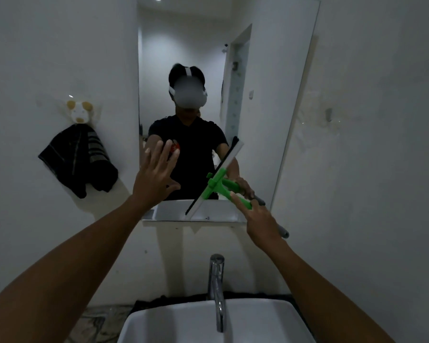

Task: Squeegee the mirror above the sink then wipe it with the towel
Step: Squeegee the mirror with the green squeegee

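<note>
Low on the mirror (270, 95), right hand (260, 219) grips squeegee (218, 184); left hand (154, 177) fingers spread, empty.

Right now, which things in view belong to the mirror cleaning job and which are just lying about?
Part of the job:
mirror
green squeegee, held by the right hand with its blade at the lower glass
dark striped towel, hanging on the left wall
left hand, open near the glass

Just there:
animal-shaped wall hook
chrome faucet
white sink
</note>
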